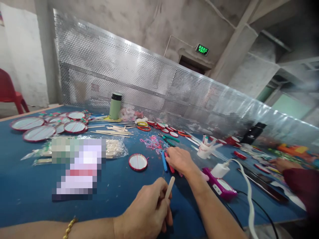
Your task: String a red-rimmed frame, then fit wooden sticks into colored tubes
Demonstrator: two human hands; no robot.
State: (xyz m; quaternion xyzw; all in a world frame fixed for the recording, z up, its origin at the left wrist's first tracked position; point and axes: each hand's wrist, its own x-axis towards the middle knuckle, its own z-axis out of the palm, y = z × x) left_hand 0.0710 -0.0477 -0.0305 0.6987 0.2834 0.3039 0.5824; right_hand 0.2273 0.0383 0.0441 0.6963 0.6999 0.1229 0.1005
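My left hand (147,209) is closed around a pale wooden craft stick (169,187), which points up from between thumb and fingers. Farther forward, my right hand (180,161) reaches down to the table with bent fingers at a red marker (170,166); its grip is partly hidden. Just left of that lies a blue marker (164,161). A small round disc with a red rim (138,162) rests flat beyond my left hand. Behind the markers are a heap of pink and blue rubber bands (153,142) and green-handled pliers (170,137).
Several larger red-rimmed discs (40,132) lie at left, near loose sticks (114,131) and a plastic bag of sticks (116,148). A green flask (115,106) stands behind. At right are a cup (204,151), a purple power strip (220,187) with cable, and another person's hand (284,164).
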